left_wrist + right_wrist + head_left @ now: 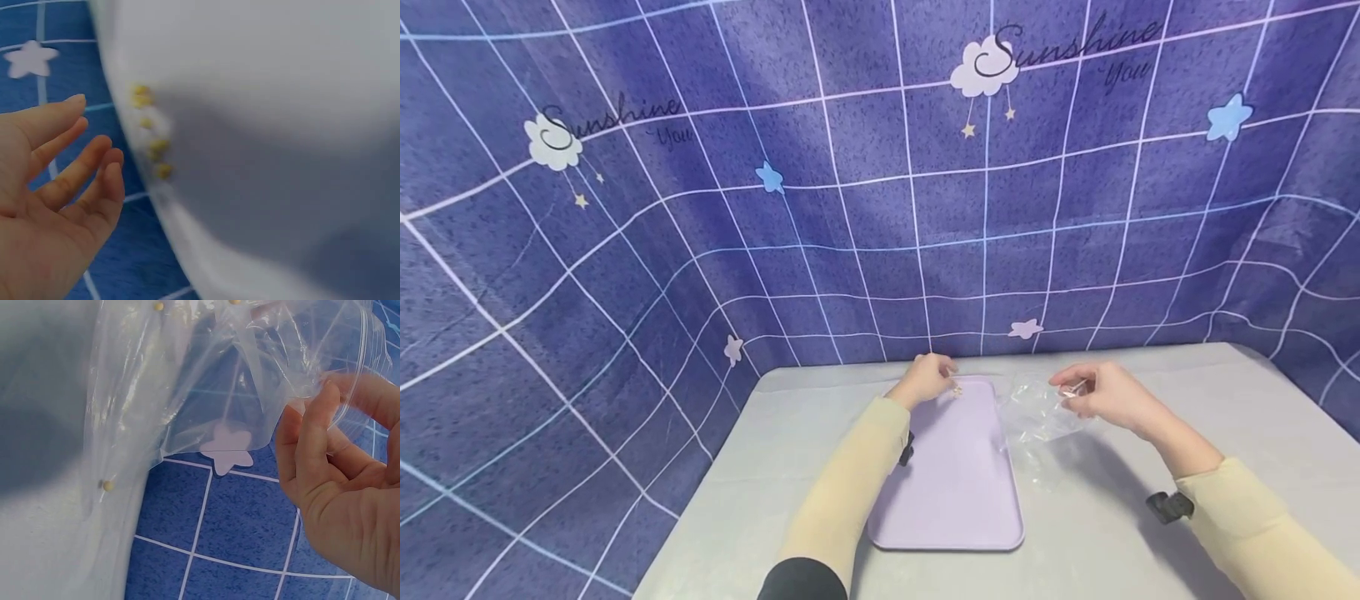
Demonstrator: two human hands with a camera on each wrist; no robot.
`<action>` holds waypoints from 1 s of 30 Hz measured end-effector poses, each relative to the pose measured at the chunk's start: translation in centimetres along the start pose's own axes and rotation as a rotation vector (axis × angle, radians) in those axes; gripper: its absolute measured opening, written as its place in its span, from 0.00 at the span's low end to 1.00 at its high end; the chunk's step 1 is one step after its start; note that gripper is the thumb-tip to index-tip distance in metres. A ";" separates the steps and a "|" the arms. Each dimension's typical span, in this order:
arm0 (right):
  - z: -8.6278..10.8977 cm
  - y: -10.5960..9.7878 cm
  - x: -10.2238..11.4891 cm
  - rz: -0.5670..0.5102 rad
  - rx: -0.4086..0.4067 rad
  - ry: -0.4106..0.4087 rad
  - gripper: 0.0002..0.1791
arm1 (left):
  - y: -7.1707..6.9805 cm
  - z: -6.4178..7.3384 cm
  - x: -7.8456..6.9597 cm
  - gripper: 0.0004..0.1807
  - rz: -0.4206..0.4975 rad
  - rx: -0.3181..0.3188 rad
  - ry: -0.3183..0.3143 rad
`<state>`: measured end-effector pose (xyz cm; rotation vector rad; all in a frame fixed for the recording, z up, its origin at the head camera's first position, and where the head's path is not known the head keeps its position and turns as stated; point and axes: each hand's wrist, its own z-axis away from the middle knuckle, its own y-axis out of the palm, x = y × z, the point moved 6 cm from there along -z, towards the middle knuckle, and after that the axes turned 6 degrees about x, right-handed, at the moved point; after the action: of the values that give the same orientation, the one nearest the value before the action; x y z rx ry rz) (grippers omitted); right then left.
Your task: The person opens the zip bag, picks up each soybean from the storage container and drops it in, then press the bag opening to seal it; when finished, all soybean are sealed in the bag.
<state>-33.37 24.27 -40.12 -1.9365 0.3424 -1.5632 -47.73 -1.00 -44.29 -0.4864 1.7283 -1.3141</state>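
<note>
My left hand (927,377) is over the far end of a lilac tray (951,483), its fingers loosely bent and apart. Just off its fingertips, several small yellow round pieces (159,145) appear blurred against the pale surface in the left wrist view. Nothing shows between those fingers. With thumb and fingers, my right hand (1116,400) pinches a clear plastic zip bag (131,394) near its opening. The bag hangs crumpled beside the tray's right edge. A few small yellow round pieces (108,485) show in or through its film.
A pale grey cloth (730,500) covers the table around the tray. Behind the table and along its left hangs a blue-purple grid curtain (865,225) with clouds and stars. Dark wrist devices sit on both sleeves (1240,500).
</note>
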 end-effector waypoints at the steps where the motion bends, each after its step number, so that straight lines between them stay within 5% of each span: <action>1: 0.0 0.0 0.0 0.001 -0.001 -0.001 0.23 | 0.3 0.1 0.5 0.16 -0.014 0.007 -0.006; 13: 0.1 0.0 0.0 -0.003 -0.005 0.004 0.22 | 2.0 0.5 1.9 0.15 -0.104 0.049 -0.003; 17: 0.2 0.1 0.1 -0.015 0.001 0.004 0.22 | 2.2 0.4 1.9 0.07 -0.108 0.013 0.021; 22: 0.3 0.1 0.1 -0.020 0.005 0.002 0.22 | 2.2 0.4 1.9 0.10 -0.094 -0.038 0.041; 30: 0.1 0.1 -0.1 -0.029 0.003 0.006 0.22 | 2.1 0.3 1.8 0.09 -0.074 -0.034 0.021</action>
<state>-33.25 24.29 -40.26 -1.9428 0.3163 -1.5872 -48.03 -1.78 -46.93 -0.5624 1.7673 -1.3484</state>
